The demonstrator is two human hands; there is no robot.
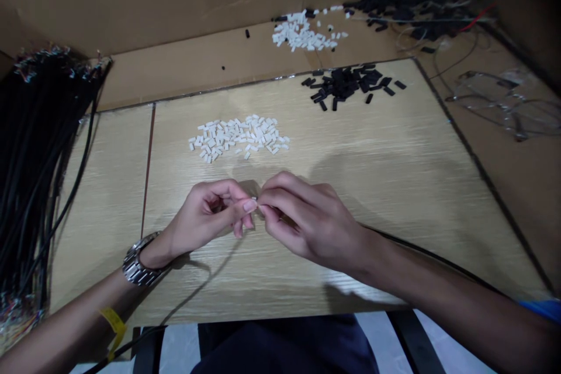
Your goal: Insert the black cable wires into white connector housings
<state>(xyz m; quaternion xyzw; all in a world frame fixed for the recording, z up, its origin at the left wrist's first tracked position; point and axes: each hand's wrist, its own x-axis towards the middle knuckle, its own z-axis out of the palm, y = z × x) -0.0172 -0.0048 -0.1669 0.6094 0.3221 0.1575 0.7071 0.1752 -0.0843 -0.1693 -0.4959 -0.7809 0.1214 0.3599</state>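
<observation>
Close together over the middle of the table [394, 187], my two hands meet fingertip to fingertip. My left hand [210, 213] is closed in a pinch on a small white piece [254, 198], mostly covered by thumb and forefinger. Opposite it, my right hand [311, 216] is pinched too; what lies between its fingertips is too small and hidden to make out. A black cable [421, 252] runs out from behind the right hand along the forearm. Another stretch of dark cable [188, 298] passes below the left wrist, near a yellow tag [114, 324].
Small white pieces [239, 135] lie in a loose pile beyond my hands, with short black pieces [346, 85] farther right. More white pieces [302, 32] and black ones [403, 6] sit on the cardboard behind. A thick bundle of black cables [39, 158] hangs at the left.
</observation>
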